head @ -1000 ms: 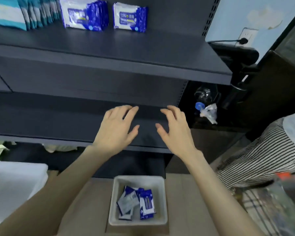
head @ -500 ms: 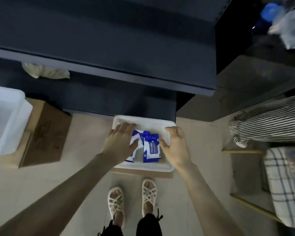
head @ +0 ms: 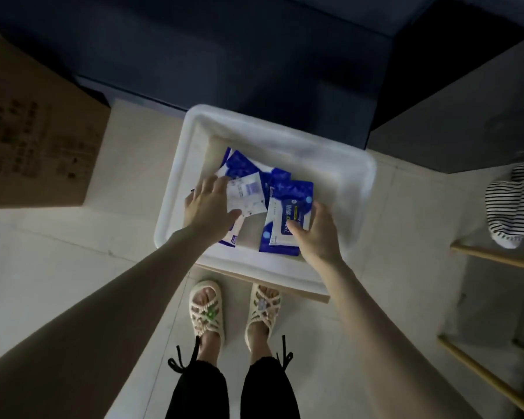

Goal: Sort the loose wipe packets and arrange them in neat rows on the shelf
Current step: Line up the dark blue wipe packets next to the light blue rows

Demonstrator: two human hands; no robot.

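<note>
Head view, looking straight down at the floor.

White plastic bin [head: 176, 189] sits on the floor at the foot of the dark shelf unit [head: 224, 55], on a flat board whose edge shows at the bin's near side. The loose wipe packets [head: 242, 164] are all in the bin, piled overlapping in its left and middle part, blue and white. None show on the shelf in this view.

Left hand [head: 208, 205]: fingers stretched fairly straight and spread, laid on the left side of the pile. Thumb lies against the lower edge of a white-backed packet [head: 247, 196], which is face-down and tilted on top of the others.

Right hand [head: 319, 234]: grips a blue wipe packet [head: 288, 207] at its lower right corner. Thumb is on the printed face, other fingers curled round the right edge. The packet lies face-up, just right of the white-backed one and touching the pile.

Cardboard box [head: 34, 131] is on the floor well left of the bin. Striped cloth [head: 515, 204] and a wooden rack [head: 496, 258] are at the far right. The person's feet in cream woven sandals [head: 206, 309] stand just in front of the bin, below black trouser legs.
</note>
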